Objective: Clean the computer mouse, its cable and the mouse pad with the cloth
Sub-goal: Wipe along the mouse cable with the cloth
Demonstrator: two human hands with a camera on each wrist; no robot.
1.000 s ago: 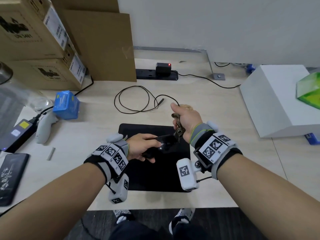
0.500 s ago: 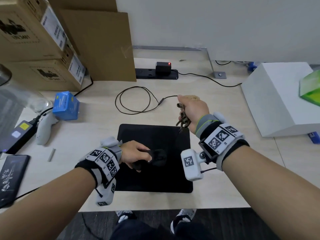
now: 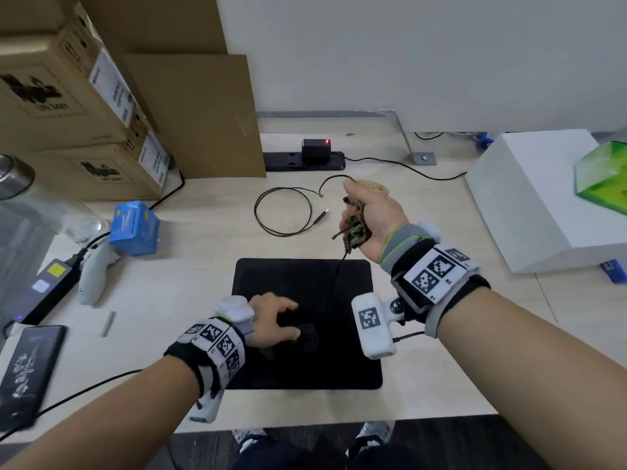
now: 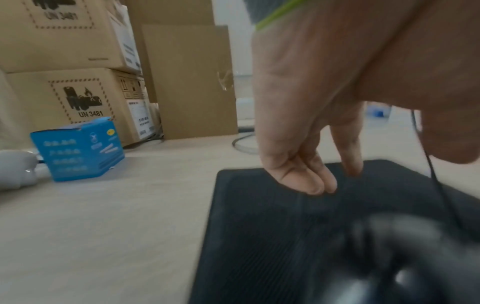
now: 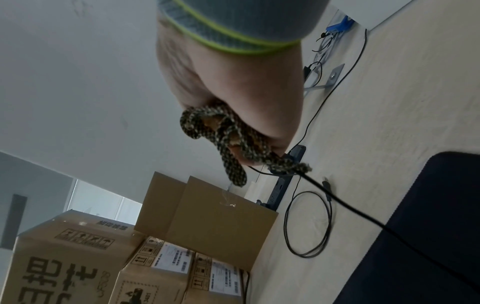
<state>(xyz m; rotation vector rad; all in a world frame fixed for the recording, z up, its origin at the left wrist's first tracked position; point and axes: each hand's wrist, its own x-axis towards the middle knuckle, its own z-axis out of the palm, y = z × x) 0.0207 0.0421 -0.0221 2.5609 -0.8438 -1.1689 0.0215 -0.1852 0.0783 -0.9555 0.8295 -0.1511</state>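
On the light wooden desk lies a black mouse pad. The left hand rests over the black computer mouse near the pad's middle, thumb against its near side; how the fingers lie on it is hard to tell. The right hand, raised beyond the pad's far edge, is fisted around a bunched patterned cloth with the mouse cable running through it down to the mouse. Beyond the fist the cable coils on the desk, ending in a USB plug. A black power strip sits near the wall, cardboard boxes and a blue carton to the left.
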